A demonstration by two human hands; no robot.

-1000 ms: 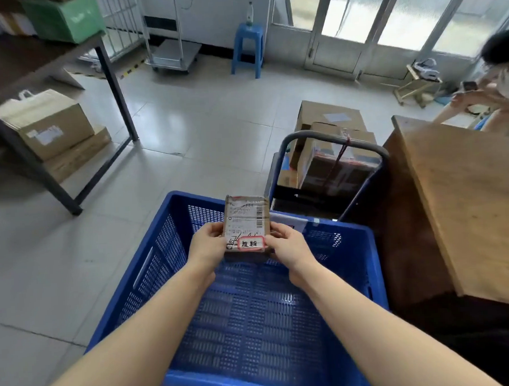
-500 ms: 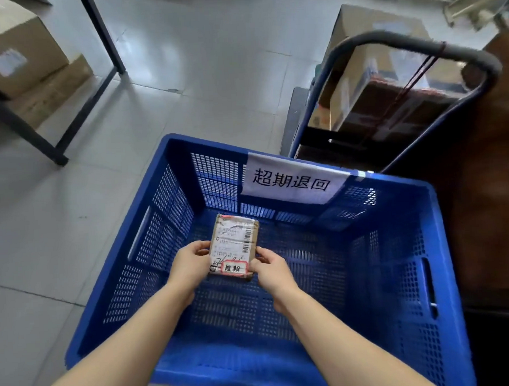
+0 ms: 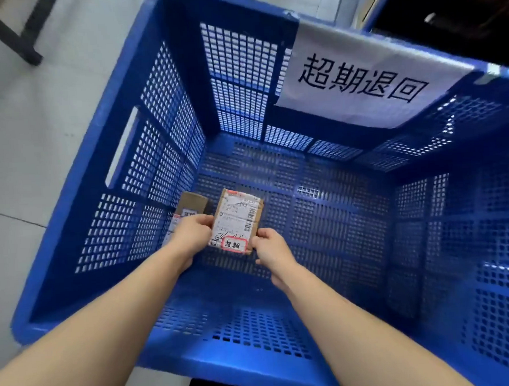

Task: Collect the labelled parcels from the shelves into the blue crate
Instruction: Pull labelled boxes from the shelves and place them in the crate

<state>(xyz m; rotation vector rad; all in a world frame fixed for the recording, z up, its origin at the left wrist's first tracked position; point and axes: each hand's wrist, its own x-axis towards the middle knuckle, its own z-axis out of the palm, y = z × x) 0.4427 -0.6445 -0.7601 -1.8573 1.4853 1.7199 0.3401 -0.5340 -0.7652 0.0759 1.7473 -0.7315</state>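
Hands reach down together into the blue crate (image 3: 160,115), holding one small brown parcel (image 3: 237,220) between them low over the crate's perforated floor; whether it touches the floor cannot be told. The left hand (image 3: 192,236) grips the parcel's left edge with curled fingers, and the right hand (image 3: 272,251) pinches its lower right corner. The parcel faces upward, showing a white shipping label with a barcode and, at its near end, a red-bordered sticker (image 3: 234,244) with handwritten characters. Just to the left, partly hidden behind the left hand, a second brown parcel (image 3: 190,205) lies on the crate floor close to the left wall, with a similar handwritten sticker on it. On the crate's far wall hangs a white paper sign (image 3: 368,77) printed with four large black characters, draped over the rim. The crate stands on a pale tiled floor (image 3: 37,121), and a dark metal leg (image 3: 12,37) crosses the upper left corner.
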